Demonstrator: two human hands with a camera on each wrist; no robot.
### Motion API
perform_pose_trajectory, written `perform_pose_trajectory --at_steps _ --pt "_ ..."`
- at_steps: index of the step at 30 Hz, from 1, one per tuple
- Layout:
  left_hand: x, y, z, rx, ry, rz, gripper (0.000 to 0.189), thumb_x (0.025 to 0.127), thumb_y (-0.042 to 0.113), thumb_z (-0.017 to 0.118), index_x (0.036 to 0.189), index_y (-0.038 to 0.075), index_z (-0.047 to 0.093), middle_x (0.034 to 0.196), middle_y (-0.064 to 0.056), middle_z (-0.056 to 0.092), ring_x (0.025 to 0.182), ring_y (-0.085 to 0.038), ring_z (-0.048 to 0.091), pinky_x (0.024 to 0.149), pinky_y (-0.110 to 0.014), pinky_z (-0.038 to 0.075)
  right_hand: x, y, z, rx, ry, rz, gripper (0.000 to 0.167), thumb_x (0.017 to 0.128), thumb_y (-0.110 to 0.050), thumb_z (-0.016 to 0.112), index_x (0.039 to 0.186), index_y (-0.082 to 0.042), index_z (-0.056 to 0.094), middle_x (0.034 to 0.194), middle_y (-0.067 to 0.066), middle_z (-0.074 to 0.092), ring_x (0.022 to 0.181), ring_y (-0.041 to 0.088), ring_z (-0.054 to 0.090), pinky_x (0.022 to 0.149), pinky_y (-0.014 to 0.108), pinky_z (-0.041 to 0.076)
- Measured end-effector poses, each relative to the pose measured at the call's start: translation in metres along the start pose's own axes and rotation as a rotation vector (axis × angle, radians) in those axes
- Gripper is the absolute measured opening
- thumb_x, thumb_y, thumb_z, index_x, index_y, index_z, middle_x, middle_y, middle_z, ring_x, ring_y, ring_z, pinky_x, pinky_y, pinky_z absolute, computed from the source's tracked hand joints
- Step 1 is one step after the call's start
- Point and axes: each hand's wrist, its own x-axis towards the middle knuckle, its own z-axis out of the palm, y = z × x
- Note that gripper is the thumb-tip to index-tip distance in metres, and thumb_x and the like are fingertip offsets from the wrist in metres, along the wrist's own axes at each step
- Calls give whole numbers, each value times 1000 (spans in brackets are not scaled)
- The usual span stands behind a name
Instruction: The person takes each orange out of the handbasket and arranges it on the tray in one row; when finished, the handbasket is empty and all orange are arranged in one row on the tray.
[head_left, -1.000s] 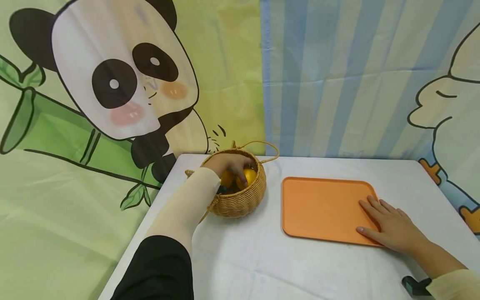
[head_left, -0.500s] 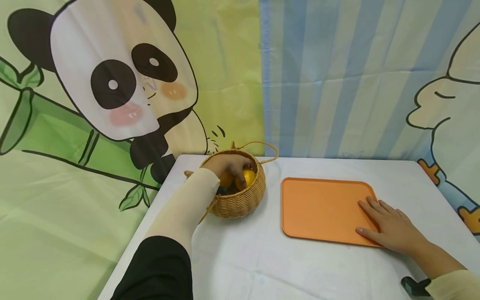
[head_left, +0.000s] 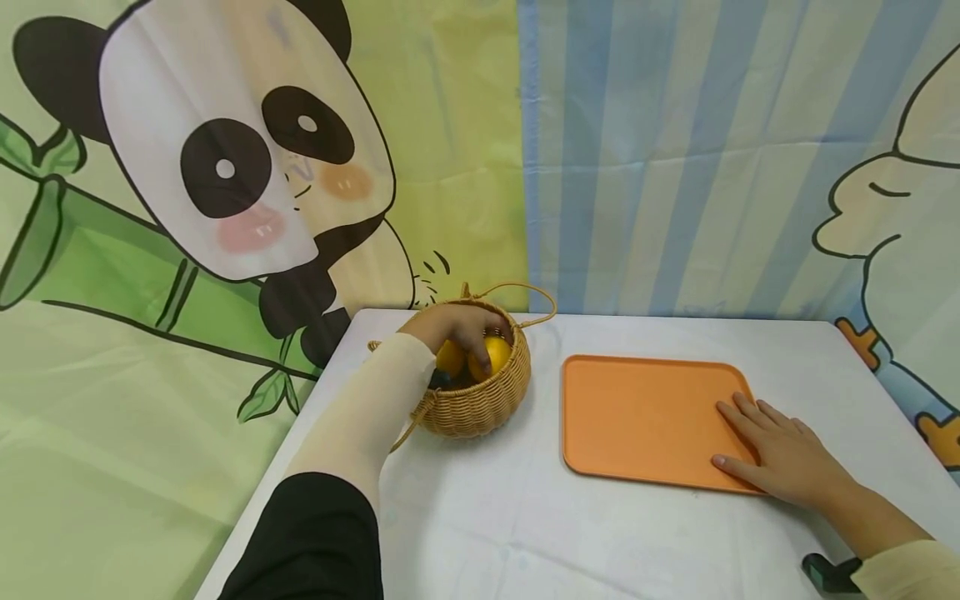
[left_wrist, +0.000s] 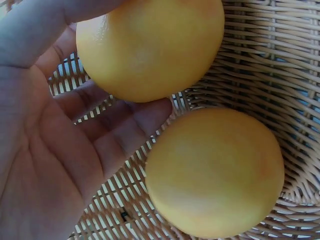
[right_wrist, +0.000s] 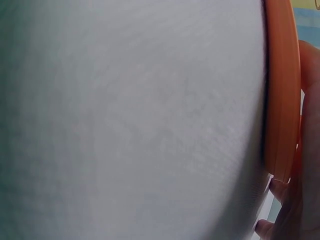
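Your left grip [head_left: 468,327] is lowered into the wicker basket [head_left: 480,414], with thumb and fingers grasping a round yellow-orange fruit [left_wrist: 150,52]. A second fruit [left_wrist: 215,172] lies just beside it, against the woven wall and outside your grasp. The basket stands on the counter [head_left: 487,517], to the left of the orange tray [head_left: 637,417] and apart from it; one looped handle sticks out toward the tray. Your right grip [head_left: 783,450] is released: its fingers are spread and rest on the tray's right-hand edge. Behind the counter hangs a printed backdrop with a panda [head_left: 247,167] on the left and blue stripes beside it
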Motion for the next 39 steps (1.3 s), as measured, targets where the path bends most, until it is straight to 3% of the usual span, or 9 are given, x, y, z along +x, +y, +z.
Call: perform_pose_trajectory --at_steps 10,16,23,27,34,39 --pt "-20 4 -8 -72 -26 34 59 84 17 90 135 32 64 139 -4 57 125 -28 53 101 -44 51 -2 -1 -1 2 5 -4 101 96 -71 63 164 -2 36 167 34 29 146 63 27 108 85 20" --pt "-29 7 -13 -182 -64 46 60 84 11 88 137 24 61 138 -6 57 125 -29 52 99 -43 52 -1 1 1 7 -3 1 101 97 -71 62 165 -2 35 168 34 28 146 63 27 109 84 19" --pt "-40 12 -29 -180 -104 74 62 88 14 85 143 22 57 144 -10 52 129 -30 51 101 -41 51 0 2 3 17 -2 4 102 97 -72 61 166 -3 33 169 32 25 147 63 25 109 85 17" --pt "-51 14 -37 -226 -71 109 63 88 14 85 144 21 56 143 -11 55 127 -29 54 103 -42 51 0 2 3 20 -3 4 101 97 -72 61 167 -4 32 170 32 24 148 62 24 110 85 16" --pt "-66 25 -48 -251 46 181 68 86 17 85 146 21 55 147 -14 50 129 -34 53 104 -44 51 -1 2 4 23 -5 7 101 98 -71 61 166 -3 32 169 33 23 148 63 23 109 86 14" --pt "-68 37 -47 -337 76 285 68 85 15 83 146 17 53 147 -16 45 124 -35 57 99 -44 55 -1 2 5 28 2 6 101 98 -70 62 167 -3 31 170 32 22 149 63 22 110 86 13"
